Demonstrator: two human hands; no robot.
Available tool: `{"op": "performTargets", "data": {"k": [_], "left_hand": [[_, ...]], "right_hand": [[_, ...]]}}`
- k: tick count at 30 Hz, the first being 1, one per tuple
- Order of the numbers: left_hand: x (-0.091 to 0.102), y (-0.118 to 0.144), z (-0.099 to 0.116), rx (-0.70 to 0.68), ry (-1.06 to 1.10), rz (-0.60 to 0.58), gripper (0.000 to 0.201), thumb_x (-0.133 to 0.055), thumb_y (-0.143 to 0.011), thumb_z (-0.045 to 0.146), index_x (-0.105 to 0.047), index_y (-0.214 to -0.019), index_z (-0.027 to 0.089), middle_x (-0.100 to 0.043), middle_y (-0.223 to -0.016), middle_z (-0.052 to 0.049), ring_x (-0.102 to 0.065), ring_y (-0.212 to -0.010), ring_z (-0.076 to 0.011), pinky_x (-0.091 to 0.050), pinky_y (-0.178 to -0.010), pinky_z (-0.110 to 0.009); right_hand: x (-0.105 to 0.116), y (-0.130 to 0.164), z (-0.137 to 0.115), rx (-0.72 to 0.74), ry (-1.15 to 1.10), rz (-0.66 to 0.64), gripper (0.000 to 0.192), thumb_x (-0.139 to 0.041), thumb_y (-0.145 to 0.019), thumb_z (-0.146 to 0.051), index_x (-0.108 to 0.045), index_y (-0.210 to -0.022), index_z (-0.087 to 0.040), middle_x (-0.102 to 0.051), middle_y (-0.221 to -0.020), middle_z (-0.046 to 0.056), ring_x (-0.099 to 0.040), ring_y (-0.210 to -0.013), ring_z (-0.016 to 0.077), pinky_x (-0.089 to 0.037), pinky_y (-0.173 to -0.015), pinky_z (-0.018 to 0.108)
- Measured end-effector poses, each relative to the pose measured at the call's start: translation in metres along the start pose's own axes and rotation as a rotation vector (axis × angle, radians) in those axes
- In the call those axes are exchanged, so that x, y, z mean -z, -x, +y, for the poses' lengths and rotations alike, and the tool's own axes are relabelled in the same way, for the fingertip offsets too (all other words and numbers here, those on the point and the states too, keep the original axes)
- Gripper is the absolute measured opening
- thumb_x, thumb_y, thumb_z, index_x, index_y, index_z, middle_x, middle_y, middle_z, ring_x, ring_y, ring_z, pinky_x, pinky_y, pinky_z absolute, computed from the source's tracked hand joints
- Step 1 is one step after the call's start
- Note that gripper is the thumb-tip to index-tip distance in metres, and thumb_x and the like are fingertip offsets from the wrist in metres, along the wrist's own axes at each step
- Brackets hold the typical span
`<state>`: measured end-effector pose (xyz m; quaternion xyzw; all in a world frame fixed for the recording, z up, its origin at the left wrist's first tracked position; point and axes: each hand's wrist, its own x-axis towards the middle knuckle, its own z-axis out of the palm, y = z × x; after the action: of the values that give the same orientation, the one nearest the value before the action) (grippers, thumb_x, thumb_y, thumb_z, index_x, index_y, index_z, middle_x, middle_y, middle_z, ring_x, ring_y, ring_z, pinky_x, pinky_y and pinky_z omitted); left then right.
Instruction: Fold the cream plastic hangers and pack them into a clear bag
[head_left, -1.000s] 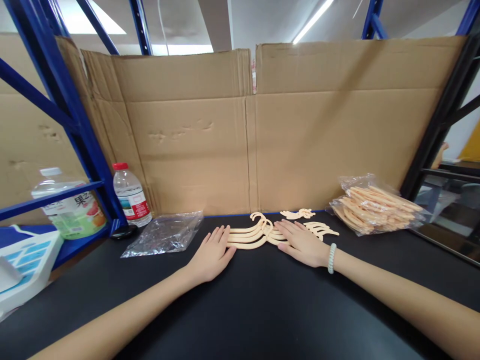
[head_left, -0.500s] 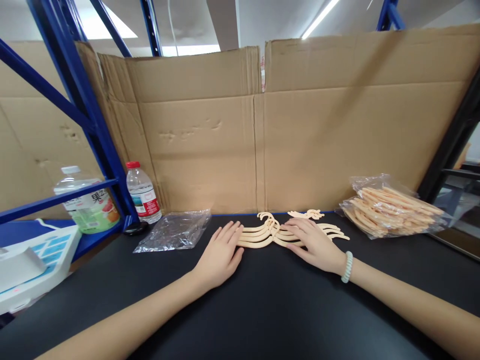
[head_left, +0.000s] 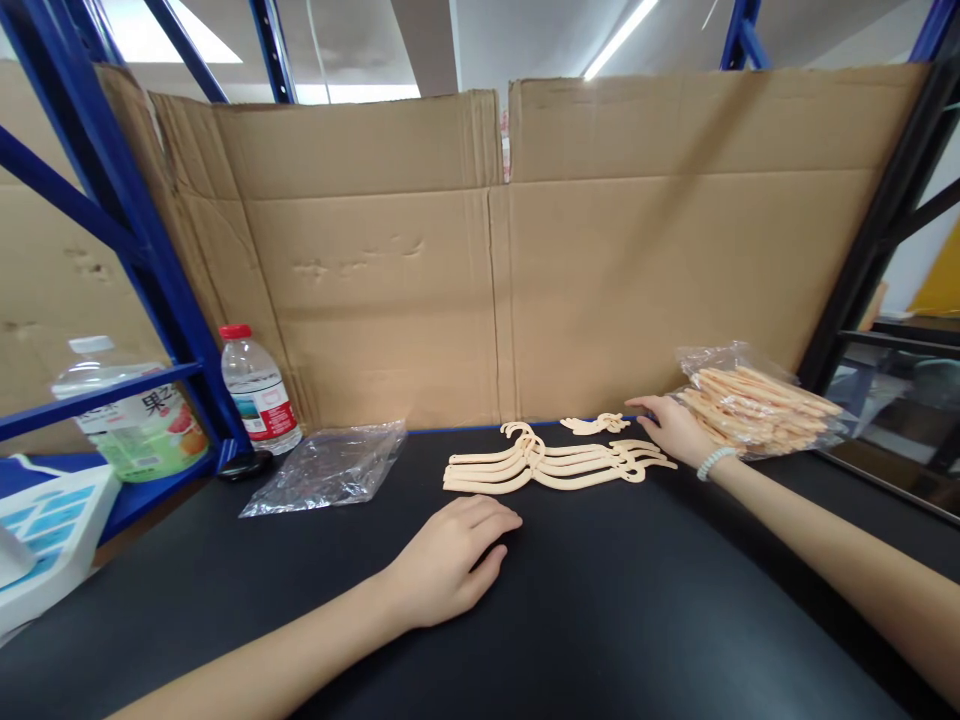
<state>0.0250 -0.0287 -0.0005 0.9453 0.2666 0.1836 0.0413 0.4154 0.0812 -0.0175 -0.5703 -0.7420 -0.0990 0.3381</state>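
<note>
Several cream plastic clothes hangers (head_left: 491, 470) lie stacked side by side on the black tabletop, their hooks toward the cardboard. Just in front of them my left hand (head_left: 454, 560) rests low over the table, fingers loosely bent and apart, holding nothing. My right hand (head_left: 679, 430) reaches beside the clear plastic bag of hangers (head_left: 757, 405) at the right, its fingers stretched to the left. I see nothing held in it; whether it touches the bag I cannot tell. Behind the stack lie a few loose cream hanger pieces (head_left: 596, 424).
A flat, crumpled clear bag (head_left: 322, 470) lies left of the hangers. Farther left are a red-capped water bottle (head_left: 259, 395), a big juice bottle (head_left: 135, 425), a black mouse-like object (head_left: 245, 465) and a white-blue device (head_left: 56, 540). A cardboard wall (head_left: 390, 300) closes off the back.
My right hand has left the hangers and moved right to the filled bag. My left hand has drawn back toward me off the stack. The camera view has shifted slightly right.
</note>
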Motion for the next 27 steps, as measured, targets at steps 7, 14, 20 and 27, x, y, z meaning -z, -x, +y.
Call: {"op": "performTargets", "data": {"k": [7,14,20,27], "left_hand": [[-0.004,-0.002,-0.001,-0.026,-0.008,0.03,0.028,-0.044,-0.09,0.016,-0.06,-0.113,0.016,-0.064,-0.118,-0.009,-0.058,-0.11,-0.022,-0.047,-0.097,-0.037],[-0.002,-0.003,0.001,-0.047,-0.038,0.034,0.027,-0.044,-0.09,0.016,-0.062,-0.109,0.015,-0.066,-0.115,-0.01,-0.059,-0.108,-0.0228,-0.048,-0.095,-0.037],[-0.003,-0.002,0.001,-0.057,-0.045,0.032,0.027,-0.044,-0.089,0.016,-0.062,-0.109,0.014,-0.065,-0.115,-0.011,-0.059,-0.108,-0.0228,-0.048,-0.095,-0.037],[-0.004,-0.002,0.0,-0.058,-0.047,0.043,0.028,-0.043,-0.09,0.016,-0.062,-0.109,0.014,-0.065,-0.115,-0.011,-0.059,-0.107,-0.0226,-0.048,-0.095,-0.036]], "right_hand": [[-0.013,0.003,0.021,0.15,0.069,-0.148,0.031,-0.044,-0.078,-0.008,-0.064,-0.1,-0.018,-0.06,-0.125,0.011,-0.055,-0.118,0.0247,-0.044,-0.103,0.043],[-0.016,0.003,0.028,0.241,0.156,-0.237,0.044,-0.043,-0.068,-0.001,-0.065,-0.104,-0.015,-0.053,-0.135,0.013,-0.042,-0.132,0.0278,-0.037,-0.109,0.046],[-0.011,0.002,0.025,0.266,0.253,-0.304,0.048,-0.042,-0.075,-0.004,-0.064,-0.115,-0.015,-0.046,-0.142,0.013,-0.032,-0.137,0.032,-0.041,-0.103,0.054],[-0.008,0.001,0.015,0.286,0.315,-0.372,0.056,-0.037,-0.076,-0.001,-0.059,-0.124,-0.019,-0.055,-0.135,0.01,-0.034,-0.136,0.0271,-0.044,-0.1,0.048]]}}
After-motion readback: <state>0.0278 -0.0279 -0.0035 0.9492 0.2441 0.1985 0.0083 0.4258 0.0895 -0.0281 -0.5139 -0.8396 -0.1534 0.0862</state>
